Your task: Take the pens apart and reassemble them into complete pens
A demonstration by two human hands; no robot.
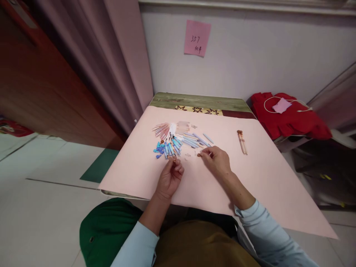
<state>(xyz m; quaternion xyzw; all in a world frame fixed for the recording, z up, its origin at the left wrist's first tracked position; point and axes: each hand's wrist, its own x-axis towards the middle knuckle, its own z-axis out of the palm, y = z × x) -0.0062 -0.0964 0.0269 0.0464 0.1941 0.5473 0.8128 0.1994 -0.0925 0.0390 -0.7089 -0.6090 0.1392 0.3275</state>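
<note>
A heap of pen parts [178, 139] lies on the pink sheet [250, 178]: blue barrels and caps, pale blue tubes, clear pinkish refills. My left hand [170, 178] is curled just below the heap, fingers pinched on a small part at its tips. My right hand [217, 161] rests to the right of the heap, thumb and forefinger pinched on a tiny brown piece. Two assembled orange pens [242, 141] lie apart on the right.
The pink sheet covers a small table [200, 101] against a white wall with a pink note [197, 38]. A red cloth [289, 116] with a white cable lies at right. A curtain [111, 63] hangs at left; a green cap [107, 230] sits near my lap.
</note>
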